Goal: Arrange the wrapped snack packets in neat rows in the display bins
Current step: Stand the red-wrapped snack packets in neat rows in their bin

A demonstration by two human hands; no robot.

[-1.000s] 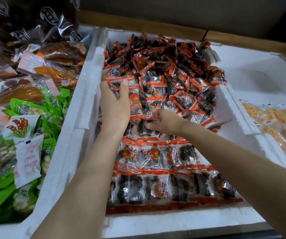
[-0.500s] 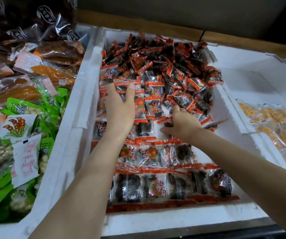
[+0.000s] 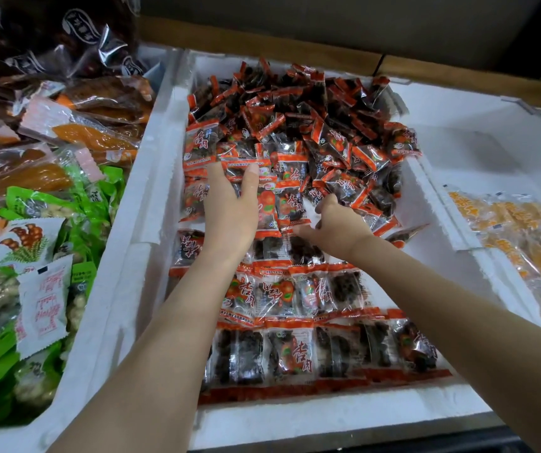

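A white foam bin [image 3: 151, 178] holds small red-and-clear snack packets with dark fruit inside. Neat rows of packets [image 3: 292, 348] fill its near half. A loose heap of the same packets [image 3: 298, 125] fills the far half. My left hand [image 3: 230, 207] lies flat, fingers straight, pressing on packets at the heap's near left edge. My right hand [image 3: 337, 223] reaches into the heap's near edge, fingers curled round a packet [image 3: 347, 188]; its fingertips are hidden under the wrappers.
On the left, a bin [image 3: 76, 364] is piled with green, white and orange snack bags. A foam bin [image 3: 458, 230] on the right holds yellow-orange packets [image 3: 523, 240], its far part bare. A wooden ledge [image 3: 262, 47] runs behind the bins.
My right hand has moved right and forward from the row's edge into the loose heap. My left hand has stayed pressed on the packets, shifting little.
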